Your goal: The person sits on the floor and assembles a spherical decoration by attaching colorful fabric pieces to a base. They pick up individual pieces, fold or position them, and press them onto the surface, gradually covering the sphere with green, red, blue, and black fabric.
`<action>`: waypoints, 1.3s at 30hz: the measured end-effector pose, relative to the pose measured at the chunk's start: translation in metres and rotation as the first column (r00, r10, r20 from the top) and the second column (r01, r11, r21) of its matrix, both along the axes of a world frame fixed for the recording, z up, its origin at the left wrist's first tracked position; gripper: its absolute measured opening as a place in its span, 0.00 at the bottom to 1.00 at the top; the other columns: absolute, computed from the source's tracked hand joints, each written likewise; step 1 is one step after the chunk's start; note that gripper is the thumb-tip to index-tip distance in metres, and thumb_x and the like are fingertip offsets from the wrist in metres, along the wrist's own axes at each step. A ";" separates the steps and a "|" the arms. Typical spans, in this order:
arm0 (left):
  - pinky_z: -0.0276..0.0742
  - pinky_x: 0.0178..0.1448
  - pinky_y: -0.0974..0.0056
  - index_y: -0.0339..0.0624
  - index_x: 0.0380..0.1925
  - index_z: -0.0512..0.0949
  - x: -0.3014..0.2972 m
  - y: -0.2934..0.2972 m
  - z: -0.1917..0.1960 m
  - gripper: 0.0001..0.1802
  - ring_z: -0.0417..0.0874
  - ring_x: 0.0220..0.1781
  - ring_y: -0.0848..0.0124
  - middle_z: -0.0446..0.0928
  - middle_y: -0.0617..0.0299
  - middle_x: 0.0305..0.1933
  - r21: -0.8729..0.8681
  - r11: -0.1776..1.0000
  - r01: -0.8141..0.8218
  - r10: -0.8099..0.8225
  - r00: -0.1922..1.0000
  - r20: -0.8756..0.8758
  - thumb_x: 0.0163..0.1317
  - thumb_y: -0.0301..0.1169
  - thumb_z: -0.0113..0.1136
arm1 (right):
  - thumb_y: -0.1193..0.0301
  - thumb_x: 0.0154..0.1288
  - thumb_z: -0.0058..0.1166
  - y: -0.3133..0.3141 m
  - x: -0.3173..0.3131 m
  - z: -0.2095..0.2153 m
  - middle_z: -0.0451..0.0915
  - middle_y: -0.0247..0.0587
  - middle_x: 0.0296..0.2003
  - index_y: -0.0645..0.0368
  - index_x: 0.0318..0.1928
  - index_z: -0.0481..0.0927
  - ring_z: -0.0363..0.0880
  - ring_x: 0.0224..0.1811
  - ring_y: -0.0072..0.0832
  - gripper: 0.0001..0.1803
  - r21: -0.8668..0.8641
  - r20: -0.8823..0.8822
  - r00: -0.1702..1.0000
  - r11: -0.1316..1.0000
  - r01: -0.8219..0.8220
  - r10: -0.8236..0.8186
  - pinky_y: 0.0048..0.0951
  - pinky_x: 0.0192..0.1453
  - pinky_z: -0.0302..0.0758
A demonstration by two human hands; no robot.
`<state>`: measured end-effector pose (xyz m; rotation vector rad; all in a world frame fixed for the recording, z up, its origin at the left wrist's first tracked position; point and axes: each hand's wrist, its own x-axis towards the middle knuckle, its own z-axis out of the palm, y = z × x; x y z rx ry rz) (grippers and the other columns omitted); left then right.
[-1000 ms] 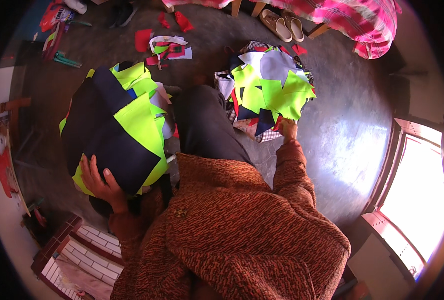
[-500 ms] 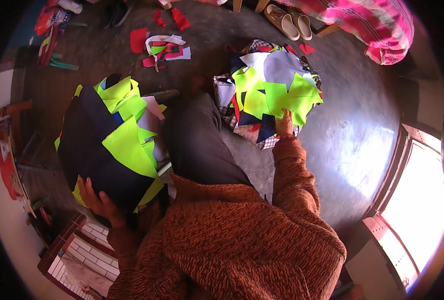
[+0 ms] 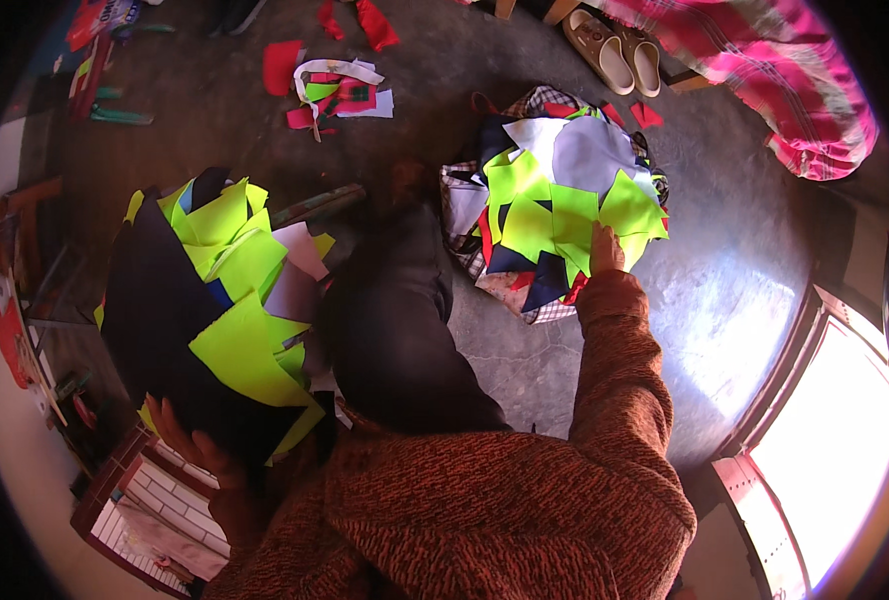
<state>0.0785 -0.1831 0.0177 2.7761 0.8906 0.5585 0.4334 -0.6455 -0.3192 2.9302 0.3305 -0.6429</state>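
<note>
My left hand (image 3: 191,440) rests with spread fingers against the near edge of a large dark cloth piece (image 3: 165,310). That cloth lies on a pile with neon yellow-green fabric scraps (image 3: 250,350), left of my leg. My right hand (image 3: 607,250) reaches forward, fingers stretched out over the near edge of a second heap. Its yellow-green scraps (image 3: 575,215) lie with a pale grey piece (image 3: 593,155), navy and red bits. Under this heap shows a checked cloth or bag (image 3: 550,312). Whatever is beneath my right fingertips is hidden.
Red, white and green scraps (image 3: 350,95) lie on the dark floor (image 3: 505,350) ahead. Beige clogs (image 3: 615,55) stand near a pink plaid cloth (image 3: 765,70) hanging at the far right. A bright opening (image 3: 830,450) is at the right, a brick-patterned surface (image 3: 170,500) at the lower left.
The view has shifted, so both piles sit slightly lower. My right hand stays at the near edge of the right heap, its fingers now lying straighter; my left hand stays against the dark cloth.
</note>
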 end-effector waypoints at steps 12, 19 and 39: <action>0.45 0.72 0.48 0.34 0.63 0.56 -0.003 0.000 0.014 0.32 0.50 0.72 0.49 0.50 0.45 0.70 -0.007 0.996 -0.089 0.086 0.974 -0.211 0.69 0.48 0.26 | 0.66 0.39 0.70 0.078 -0.014 0.029 0.63 0.36 0.59 0.42 0.54 0.70 0.58 0.62 0.45 0.37 0.267 0.174 0.963 0.932 -0.247 0.205 0.54 0.59 0.61; 0.44 0.72 0.49 0.35 0.65 0.54 0.014 -0.012 0.025 0.33 0.50 0.72 0.50 0.48 0.44 0.71 -0.042 0.992 -0.118 0.103 0.960 -0.259 0.69 0.49 0.27 | 0.56 0.36 0.73 0.101 0.009 0.016 0.71 0.41 0.54 0.41 0.68 0.49 0.70 0.53 0.41 0.59 -0.030 -0.162 0.986 0.998 -0.046 0.041 0.52 0.54 0.62; 0.43 0.73 0.49 0.36 0.65 0.55 0.005 -0.007 0.016 0.30 0.50 0.72 0.51 0.50 0.46 0.71 0.009 0.999 -0.051 0.051 0.975 -0.216 0.70 0.45 0.27 | 0.82 0.46 0.57 0.052 -0.078 0.011 0.80 0.41 0.37 0.57 0.38 0.75 0.79 0.43 0.32 0.16 0.860 -0.242 0.848 0.301 0.413 -0.471 0.27 0.49 0.72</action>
